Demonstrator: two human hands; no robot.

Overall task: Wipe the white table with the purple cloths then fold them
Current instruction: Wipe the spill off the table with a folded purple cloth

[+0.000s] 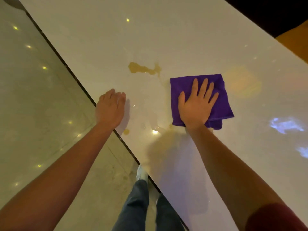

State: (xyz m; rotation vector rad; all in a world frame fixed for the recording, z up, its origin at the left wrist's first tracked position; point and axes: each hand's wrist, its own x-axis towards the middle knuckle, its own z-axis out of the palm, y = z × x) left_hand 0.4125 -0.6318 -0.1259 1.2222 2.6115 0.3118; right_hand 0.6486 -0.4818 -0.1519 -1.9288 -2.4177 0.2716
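Our right hand (196, 105) presses flat, fingers spread, on 1 folded purple cloth (221, 99) mid glossy white table (166, 30); our left hand (110, 108) rests flat at its left edge, beside a brownish spill (143, 69).

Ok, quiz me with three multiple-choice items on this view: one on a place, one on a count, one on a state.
1. Where is the brownish spilled puddle relative to the folded purple cloth?
A. beyond it, to the left
B. underneath it
C. right of it

2. How many purple cloths are visible?
A. one
B. two
C. three

3. The right hand is
A. lifted clear
B. flat on the cloth
C. gripping the table edge

Key: A, the puddle lies farther up the white table and leftward; A, only one shows; B, the fingers are spread on the cloth.
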